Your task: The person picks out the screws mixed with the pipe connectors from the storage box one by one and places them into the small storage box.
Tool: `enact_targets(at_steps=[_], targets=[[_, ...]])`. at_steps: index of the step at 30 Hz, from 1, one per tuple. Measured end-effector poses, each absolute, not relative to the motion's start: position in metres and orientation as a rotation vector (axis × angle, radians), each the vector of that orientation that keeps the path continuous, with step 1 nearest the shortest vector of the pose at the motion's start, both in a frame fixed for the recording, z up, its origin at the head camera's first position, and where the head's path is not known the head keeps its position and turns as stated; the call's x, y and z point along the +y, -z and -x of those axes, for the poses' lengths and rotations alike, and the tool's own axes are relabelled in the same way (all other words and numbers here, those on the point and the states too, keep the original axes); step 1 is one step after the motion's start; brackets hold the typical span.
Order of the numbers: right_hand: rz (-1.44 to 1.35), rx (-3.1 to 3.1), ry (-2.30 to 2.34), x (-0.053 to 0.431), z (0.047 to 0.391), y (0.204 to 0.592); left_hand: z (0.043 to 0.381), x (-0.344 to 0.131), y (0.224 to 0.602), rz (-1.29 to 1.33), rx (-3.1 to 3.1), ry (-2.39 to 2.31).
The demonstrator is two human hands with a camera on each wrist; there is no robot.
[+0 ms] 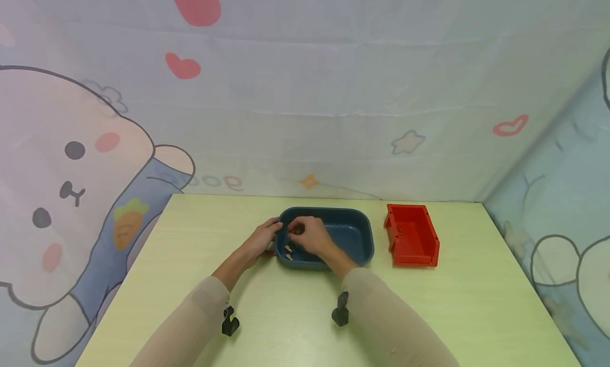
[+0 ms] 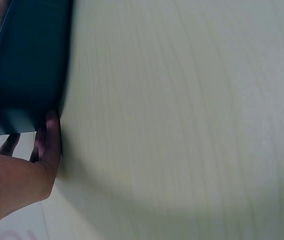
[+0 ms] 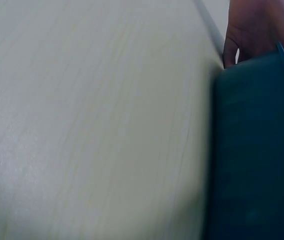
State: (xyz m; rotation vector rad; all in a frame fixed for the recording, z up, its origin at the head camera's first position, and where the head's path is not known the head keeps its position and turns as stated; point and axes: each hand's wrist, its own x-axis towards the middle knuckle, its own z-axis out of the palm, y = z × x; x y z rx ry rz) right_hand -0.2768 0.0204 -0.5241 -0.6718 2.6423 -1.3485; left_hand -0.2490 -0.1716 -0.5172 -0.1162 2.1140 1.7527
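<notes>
A dark blue basin stands on the table, with several small brass-coloured metal pieces lying at its left end. My left hand holds the basin's left end; in the left wrist view its fingers lie along the end wall and the thumb is up at the rim. Inside the basin my right hand has its fingers curled, with thumb and index finger pinching a small brass-coloured piece near the left wall. Most of that piece is hidden by the fingers. In the right wrist view the basin's side wall hides the right hand.
To the right of the basin sits a red open-fronted bin, with a small piece by its left wall. Behind the pale wooden table hangs a printed cloth, and more cloth stands along the right side.
</notes>
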Motion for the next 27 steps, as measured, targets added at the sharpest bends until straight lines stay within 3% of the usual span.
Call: enact_targets(at_steps=[27], targets=[[0.968, 2.833, 0.951, 0.0187, 0.2781, 0.5337, 0.2517, -0.1716, 0.5189, 0.100, 2.122, -1.757]])
